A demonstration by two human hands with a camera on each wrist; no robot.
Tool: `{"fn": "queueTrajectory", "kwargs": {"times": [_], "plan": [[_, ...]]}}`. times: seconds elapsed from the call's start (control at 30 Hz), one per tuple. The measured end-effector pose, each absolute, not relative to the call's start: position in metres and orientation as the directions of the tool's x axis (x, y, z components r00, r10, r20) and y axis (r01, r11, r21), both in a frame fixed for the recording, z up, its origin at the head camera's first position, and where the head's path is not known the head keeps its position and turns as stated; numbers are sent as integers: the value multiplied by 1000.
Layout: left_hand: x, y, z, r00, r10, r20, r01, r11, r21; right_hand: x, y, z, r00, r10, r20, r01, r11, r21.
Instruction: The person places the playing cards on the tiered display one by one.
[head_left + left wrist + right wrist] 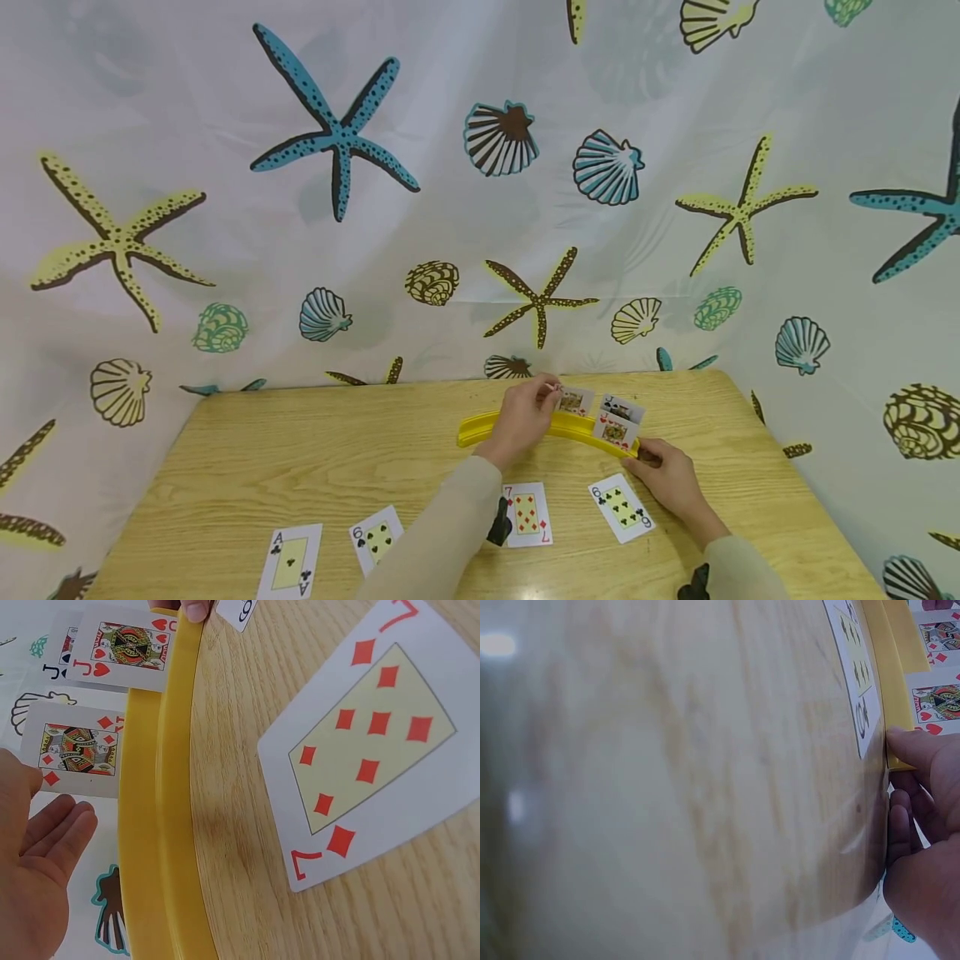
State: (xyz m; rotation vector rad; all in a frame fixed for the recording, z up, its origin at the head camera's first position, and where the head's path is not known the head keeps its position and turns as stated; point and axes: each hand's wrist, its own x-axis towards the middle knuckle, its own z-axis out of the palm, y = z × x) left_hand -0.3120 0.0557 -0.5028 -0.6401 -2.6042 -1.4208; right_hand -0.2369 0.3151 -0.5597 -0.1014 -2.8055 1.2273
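A curved yellow card holder (577, 427) stands on the table. Between thumb and finger, my left hand (522, 419) pinches the left edge of a face card of diamonds (73, 750), whose lower edge meets the holder. Its index finger is hidden behind the card in the left wrist view. To the right, a jack of hearts (615, 431) stands upright in the holder, partly covering a black-suit jack (622, 408) behind it. My right hand (670, 477) grips the holder's right end, thumb in front and fingers behind.
Face up on the wooden table (300, 450) lie an ace of clubs (289, 562), a six of spades (377, 537), a seven of diamonds (528, 515) and a six of clubs (622, 507). A shell-patterned cloth (450, 208) hangs behind the table's far edge.
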Motion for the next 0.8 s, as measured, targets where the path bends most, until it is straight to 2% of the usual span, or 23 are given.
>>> {"fn": "queueTrajectory", "kwargs": {"times": [0.27,0.5,0.8], "plan": [[-311,39,-500,-909,321,265,399,496,771,-236,313,-558,-995,94,46,31,684,-729],[-308,13,-498,-896,326,301,434,505,746,-236,313,-557,-995,92,46,30,687,-726],[-303,-30,-509,-918,278,284,396,568,722,-234,311,-555,-995,91,40,33,679,-733]]}}
